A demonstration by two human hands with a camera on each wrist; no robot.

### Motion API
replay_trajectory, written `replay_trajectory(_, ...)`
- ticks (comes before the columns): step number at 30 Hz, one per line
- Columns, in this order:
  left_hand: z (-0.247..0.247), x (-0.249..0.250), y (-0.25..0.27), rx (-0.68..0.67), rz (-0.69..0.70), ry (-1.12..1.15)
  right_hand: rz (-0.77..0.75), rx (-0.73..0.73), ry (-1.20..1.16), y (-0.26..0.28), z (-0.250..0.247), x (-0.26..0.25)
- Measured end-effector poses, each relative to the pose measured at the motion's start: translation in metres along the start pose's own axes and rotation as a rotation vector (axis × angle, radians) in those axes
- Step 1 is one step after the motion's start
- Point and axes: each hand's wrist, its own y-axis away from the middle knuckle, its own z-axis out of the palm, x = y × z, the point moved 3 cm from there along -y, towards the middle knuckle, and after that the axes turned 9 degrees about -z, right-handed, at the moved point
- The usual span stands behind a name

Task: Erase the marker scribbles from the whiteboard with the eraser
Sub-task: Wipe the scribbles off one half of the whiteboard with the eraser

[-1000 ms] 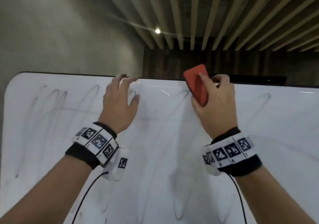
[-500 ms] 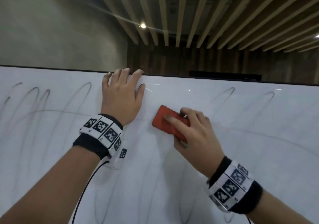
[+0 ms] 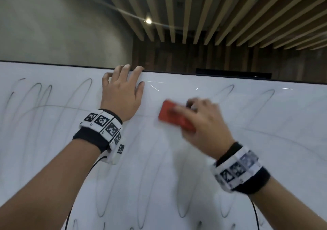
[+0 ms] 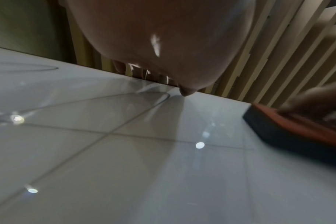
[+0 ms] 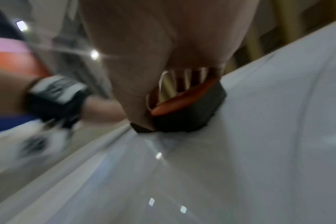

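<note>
A white whiteboard point(image 3: 177, 167) fills the lower view, covered with thin dark looping scribbles point(image 3: 40, 95). My right hand point(image 3: 203, 123) grips a red eraser point(image 3: 172, 118) with a black felt base point(image 5: 190, 118) and presses it flat on the board near the top middle; the hand is motion-blurred. My left hand point(image 3: 122, 91) lies on the board with its fingers hooked over the top edge, just left of the eraser. In the left wrist view the eraser point(image 4: 290, 130) sits at the right, on the board point(image 4: 125, 166).
The board's dark top edge point(image 3: 212, 74) runs across the view. Behind it are a grey wall point(image 3: 62, 26), a dark wood wall and a slatted ceiling with a lamp point(image 3: 148, 21). Cables hang from both wristbands.
My right hand brought the eraser down from the top edge onto the board, turned it sideways and is sliding it. My left hand stayed on the top edge.
</note>
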Motion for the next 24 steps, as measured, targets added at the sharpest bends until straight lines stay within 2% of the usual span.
replay_trajectory(3,-0.001,0.002,0.001,-0.009,-0.016,0.018,0.398,0.207,0.046,-0.013,-0.029,0.047)
replay_trajectory(4,-0.001,0.002,0.001,-0.01,-0.021,0.022,0.42,0.22,0.057,-0.012,-0.027,0.04)
replay_trajectory(5,-0.001,0.003,0.002,-0.012,-0.025,0.021,0.341,0.203,0.062,-0.008,-0.018,0.023)
replay_trajectory(6,-0.002,0.003,0.001,-0.016,-0.025,0.016,0.19,0.155,0.055,0.001,-0.002,-0.001)
replay_trajectory(8,-0.002,0.003,0.0,-0.025,-0.016,0.008,-0.136,-0.029,0.05,0.027,0.027,-0.046)
replay_trajectory(9,-0.002,0.002,0.0,-0.029,-0.012,0.005,-0.201,-0.113,0.059,0.035,0.031,-0.052)
replay_trajectory(10,-0.002,0.002,0.0,-0.03,-0.01,0.004,-0.198,-0.128,0.055,0.033,0.025,-0.045)
replay_trajectory(11,-0.002,0.001,-0.001,-0.029,-0.011,0.004,-0.131,-0.075,0.056,0.027,0.014,-0.027)
replay_trajectory(15,-0.001,0.003,0.001,-0.031,-0.024,0.009,0.438,0.227,0.069,0.002,-0.047,0.066)
replay_trajectory(16,-0.001,0.003,0.001,-0.024,-0.027,0.009,0.509,0.261,0.078,0.003,-0.049,0.07)
replay_trajectory(17,0.0,0.003,0.002,-0.019,-0.03,0.009,0.486,0.265,0.085,0.006,-0.043,0.059)
replay_trajectory(18,0.0,0.004,0.002,-0.018,-0.031,0.007,0.369,0.244,0.07,0.012,-0.028,0.038)
replay_trajectory(20,0.001,0.005,0.0,-0.031,-0.035,0.014,0.023,0.092,0.041,0.032,0.012,-0.015)
replay_trajectory(21,0.002,0.005,0.0,-0.041,-0.039,0.024,-0.103,-0.009,0.05,0.041,0.026,-0.034)
replay_trajectory(22,0.003,0.005,0.0,-0.048,-0.043,0.034,-0.147,-0.069,0.058,0.044,0.03,-0.039)
replay_trajectory(23,0.003,0.005,-0.001,-0.046,-0.045,0.042,-0.121,-0.057,0.052,0.04,0.024,-0.028)
replay_trajectory(24,0.003,0.005,0.0,-0.038,-0.044,0.042,-0.029,0.023,0.05,0.035,0.012,-0.009)
